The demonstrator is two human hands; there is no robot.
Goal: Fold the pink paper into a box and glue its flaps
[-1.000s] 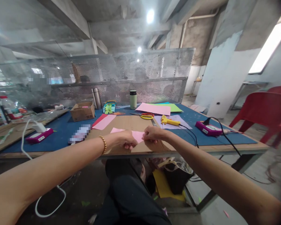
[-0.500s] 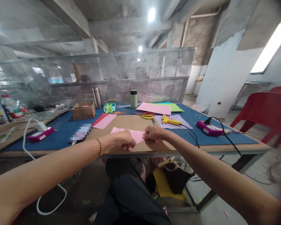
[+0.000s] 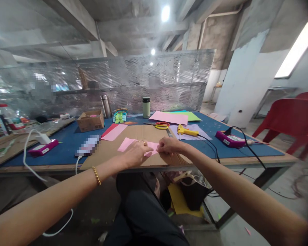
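Note:
A pink sheet of paper (image 3: 125,145) lies on a brown cardboard sheet (image 3: 141,134) at the near middle of the table. My left hand (image 3: 135,152) rests palm down on the pink paper with its fingers lying flat over it. My right hand (image 3: 169,145) pinches the paper's right end with curled fingers. Both arms reach in from the near edge.
Scissors (image 3: 161,126), a yellow glue gun (image 3: 187,131) with its cable, more coloured sheets (image 3: 169,118), a green flask (image 3: 146,107), a steel flask (image 3: 106,106), a small cardboard box (image 3: 90,120) and two magenta devices (image 3: 231,139) lie on the blue table (image 3: 66,143). Red chairs (image 3: 290,119) stand to the right.
My left hand has gone from pinching the paper's near edge to lying flat on top of it, further forward. My right hand has kept its grip on the right end.

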